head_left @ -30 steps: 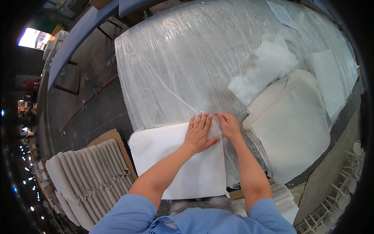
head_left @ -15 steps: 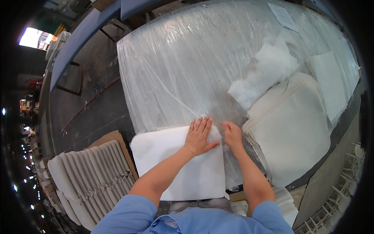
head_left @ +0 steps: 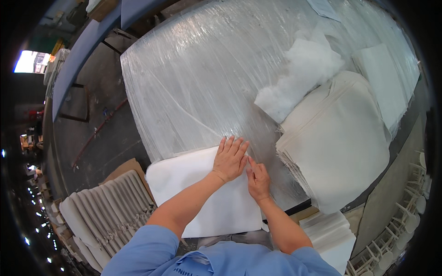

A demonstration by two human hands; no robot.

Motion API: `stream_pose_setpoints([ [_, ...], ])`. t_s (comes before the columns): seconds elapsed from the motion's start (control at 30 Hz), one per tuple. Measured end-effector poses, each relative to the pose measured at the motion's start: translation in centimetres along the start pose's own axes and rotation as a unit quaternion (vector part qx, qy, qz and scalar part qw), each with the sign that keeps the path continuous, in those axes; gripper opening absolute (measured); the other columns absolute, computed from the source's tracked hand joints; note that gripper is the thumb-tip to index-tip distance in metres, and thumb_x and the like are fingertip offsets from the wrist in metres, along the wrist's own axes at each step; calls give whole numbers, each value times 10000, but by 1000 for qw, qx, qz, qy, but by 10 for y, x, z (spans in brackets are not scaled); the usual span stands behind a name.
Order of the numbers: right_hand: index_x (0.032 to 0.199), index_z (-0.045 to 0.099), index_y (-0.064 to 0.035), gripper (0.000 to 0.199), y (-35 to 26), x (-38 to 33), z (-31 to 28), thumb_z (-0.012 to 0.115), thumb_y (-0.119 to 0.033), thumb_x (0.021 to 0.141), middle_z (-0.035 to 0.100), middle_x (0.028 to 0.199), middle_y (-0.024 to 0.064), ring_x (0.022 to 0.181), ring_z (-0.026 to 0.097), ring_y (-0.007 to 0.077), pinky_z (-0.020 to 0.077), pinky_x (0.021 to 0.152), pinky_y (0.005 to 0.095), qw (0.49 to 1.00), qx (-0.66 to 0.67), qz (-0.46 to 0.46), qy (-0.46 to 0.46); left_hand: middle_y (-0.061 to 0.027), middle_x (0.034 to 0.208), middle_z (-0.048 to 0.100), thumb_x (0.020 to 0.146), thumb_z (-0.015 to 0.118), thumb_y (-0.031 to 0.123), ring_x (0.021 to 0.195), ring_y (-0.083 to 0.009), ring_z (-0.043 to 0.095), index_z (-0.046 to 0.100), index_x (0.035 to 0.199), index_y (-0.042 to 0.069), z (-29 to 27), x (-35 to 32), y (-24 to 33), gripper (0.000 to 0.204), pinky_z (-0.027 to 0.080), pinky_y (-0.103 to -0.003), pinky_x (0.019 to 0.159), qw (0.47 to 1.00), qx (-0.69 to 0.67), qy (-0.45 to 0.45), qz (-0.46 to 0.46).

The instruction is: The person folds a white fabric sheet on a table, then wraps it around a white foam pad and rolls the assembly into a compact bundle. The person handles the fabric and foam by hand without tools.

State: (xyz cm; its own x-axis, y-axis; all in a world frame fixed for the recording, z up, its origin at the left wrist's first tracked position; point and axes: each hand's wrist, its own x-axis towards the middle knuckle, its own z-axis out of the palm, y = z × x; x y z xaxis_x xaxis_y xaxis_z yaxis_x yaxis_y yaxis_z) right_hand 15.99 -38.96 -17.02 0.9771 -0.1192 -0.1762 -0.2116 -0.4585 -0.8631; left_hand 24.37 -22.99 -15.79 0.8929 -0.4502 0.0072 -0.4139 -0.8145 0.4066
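Your white pad (head_left: 225, 207) lies turned a little, under two hands

The white pad is in front of your body, at the near edge of the plastic-covered surface (head_left: 175, 78). Its far edge rises slantwise toward the right, and its near edge runs almost across, close to your waist. It looks somewhat longer from side to side than from near to far (the lens bends the edges and your forearm hides a part, so I cannot be certain of the long axis). The far left corner is rounded.

Your left hand (head_left: 230, 158) lies flat on the far right part, fingers straight and only slightly apart, tips pointing away from you and passing the far edge. Your right hand (head_left: 258, 180) is at the right edge, just beside the left one; its index finger is extended forward, and the others are bent. Whether it pinches the edge, I cannot tell.

To the right lies a stack of beige pieces (head_left: 340, 138), with fluffy wadding (head_left: 299, 76) beyond; grey cushions (head_left: 101, 202) stand at left.
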Motion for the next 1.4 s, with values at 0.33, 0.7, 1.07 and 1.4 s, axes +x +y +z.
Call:
stream_pose_setpoints([
  [0.33, 1183, 749, -66, 228, 7, 8, -5, 623, -182, 1032, 727, 944, 158, 835, 708, 316, 562, 763, 391, 998, 68, -5, -10, -150, 1508, 515, 1030, 535, 350, 1411, -413, 435, 550, 1499, 200, -5, -1, 8, 493, 265, -588, 1205, 1000, 5, -19, 6],
  [0.7, 1029, 727, -44, 188, -47, 3, -7, 602, -184, 1030, 730, 836, 159, 747, 708, 305, 535, 705, 392, 978, 35, 110, -172, -57, 1120, 705, 1049, 512, 312, 1111, -302, 599, 720, 1082, 118, -10, 5, -12, 287, 398, -500, 984, 989, -83, 49, -111],
  [1.07, 1023, 703, -76, 154, -28, -16, 17, 584, -174, 1017, 719, 874, 189, 779, 698, 400, 535, 696, 468, 997, 19, 26, -73, -69, 1144, 654, 1022, 553, 330, 1106, -303, 574, 697, 1167, 125, -8, 7, -12, 289, 407, -471, 987, 993, -19, 57, -106],
  [1.4, 1035, 655, -105, 237, 20, -45, -47, 537, -299, 1104, 508, 708, -46, 546, 442, 62, 332, 482, 254, 936, 262, 229, -55, -145, 1235, 649, 944, 638, 115, 1187, -355, 584, 641, 1335, 73, -47, -39, 5, 392, 427, -501, 1032, 958, -117, 247, -87],
])
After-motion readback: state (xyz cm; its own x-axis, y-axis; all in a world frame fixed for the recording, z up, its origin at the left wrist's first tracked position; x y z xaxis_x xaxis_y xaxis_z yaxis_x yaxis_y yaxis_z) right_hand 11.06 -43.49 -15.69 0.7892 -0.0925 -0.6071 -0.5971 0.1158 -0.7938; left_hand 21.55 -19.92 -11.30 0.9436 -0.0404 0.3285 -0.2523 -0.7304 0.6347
